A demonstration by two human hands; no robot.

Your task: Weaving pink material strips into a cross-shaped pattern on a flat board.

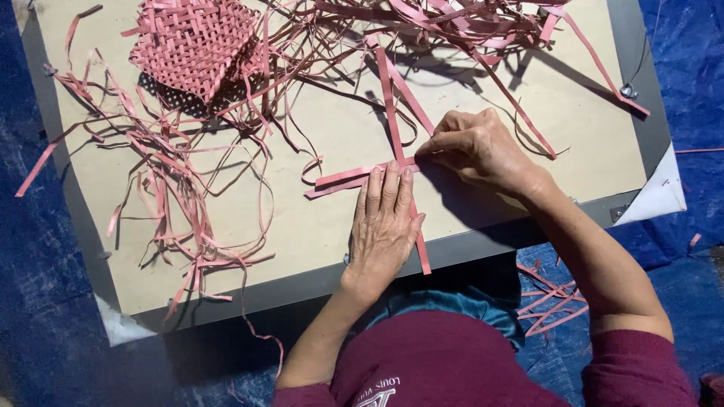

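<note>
Flat pink strips (392,120) lie crossed on a beige board (324,218). My left hand (383,222) lies flat, palm down, pressing the crossing strips against the board near its front edge. My right hand (475,147) pinches the end of a horizontal pink strip (354,177) right where it meets the upright strips, fingertips closed on it. Both hands touch at the crossing point.
A woven pink mat piece (194,45) lies at the back left. Loose pink strips (173,181) are scattered over the left and far side of the board. A blue tarp (45,286) covers the floor around it, with a few strips (554,301) at the right.
</note>
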